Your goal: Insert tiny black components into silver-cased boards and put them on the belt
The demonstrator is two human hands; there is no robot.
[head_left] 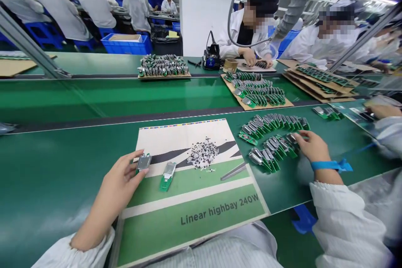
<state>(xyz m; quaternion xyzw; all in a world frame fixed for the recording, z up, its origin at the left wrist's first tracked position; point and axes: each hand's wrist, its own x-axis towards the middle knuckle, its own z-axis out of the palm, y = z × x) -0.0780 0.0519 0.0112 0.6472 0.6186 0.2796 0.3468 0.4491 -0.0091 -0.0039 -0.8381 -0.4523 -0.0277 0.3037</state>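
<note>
My left hand (121,180) pinches a green circuit board with a silver metal part (144,162) above the left edge of a printed cardboard sheet (201,205). A similar circuit board (168,176) lies on the sheet just to the right. Beyond it is a heap of tiny black and white pieces (203,153), with metal tweezers (234,171) resting near the sheet's right edge. My right hand (310,145), a blue strap on its wrist, has its fingers closed at the right end of the nearer row of circuit boards (271,153); its fingertips seem to grip one there.
Another row of boards (273,123) curves behind the nearer one. Board-laden cardboard trays (234,92) stand across the green belt (125,96). A co-worker's hand (385,109) is at the right. Opposite, a person handles parts beside a blue-black device (211,56).
</note>
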